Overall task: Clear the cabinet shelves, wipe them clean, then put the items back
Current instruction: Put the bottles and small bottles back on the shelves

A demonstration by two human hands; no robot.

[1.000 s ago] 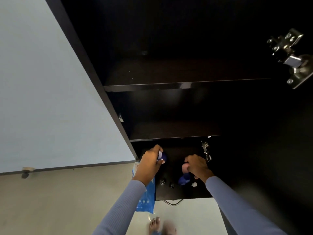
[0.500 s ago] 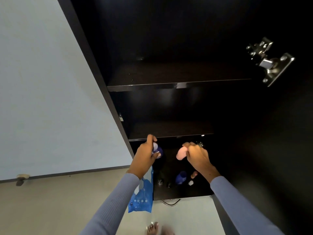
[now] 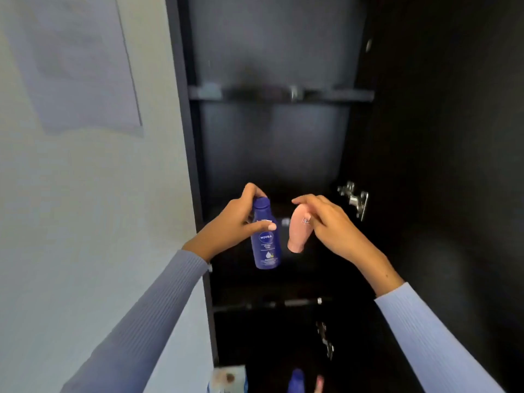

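Left hand (image 3: 229, 225) wrapped around a blue Nivea lotion bottle (image 3: 266, 239), upright, held in front of the open dark cabinet (image 3: 425, 137). Right hand (image 3: 331, 225) holds a pink bottle (image 3: 298, 228) (cap end down), just beside the blue one, not touching. Bare upper shelf (image 3: 280, 95) above; metal hinge (image 3: 355, 199) right of the hands. Another blue bottle (image 3: 296, 381) at the bottom edge, blurred.

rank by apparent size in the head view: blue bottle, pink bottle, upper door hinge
1. blue bottle, in the left hand
2. pink bottle, in the right hand, partly covered by it
3. upper door hinge, though it sits farther back, so true size is unsure
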